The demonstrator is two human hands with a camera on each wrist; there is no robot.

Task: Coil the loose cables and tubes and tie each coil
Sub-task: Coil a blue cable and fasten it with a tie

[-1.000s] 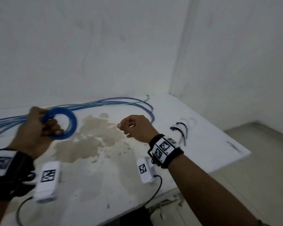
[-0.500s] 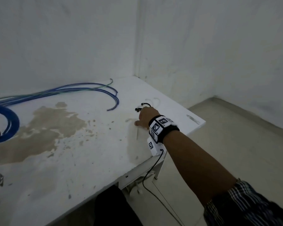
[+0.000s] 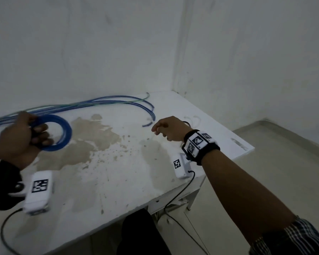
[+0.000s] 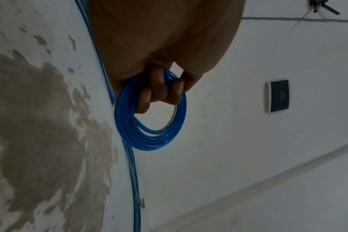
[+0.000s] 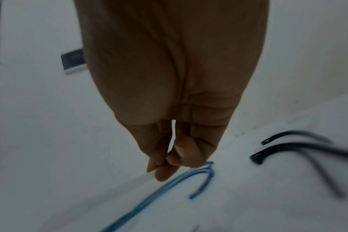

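Note:
My left hand [image 3: 39, 137] grips a small coil of blue tube [image 3: 64, 133] and holds it just above the table's left side. In the left wrist view its fingers [image 4: 161, 89] curl through the coil [image 4: 149, 138]. Loose blue and green tubes [image 3: 107, 100] run along the back wall, with their ends near the right hand. My right hand [image 3: 156, 129] hovers mid-table with thumb and fingertips pinched [image 5: 163, 163] on what looks like a thin pale cable tie. The tie is barely visible.
The white table [image 3: 118, 181] has a large brown stain. Black cable ties [image 5: 288, 147] and pale ones [image 3: 191, 118] lie near the back right corner. The table's right edge drops to the floor. Walls close the back and right.
The right hand reached out to the ties at the back right and has drawn back toward mid-table with its fingers pinched. The view swung right, then back. The left hand still holds the coil.

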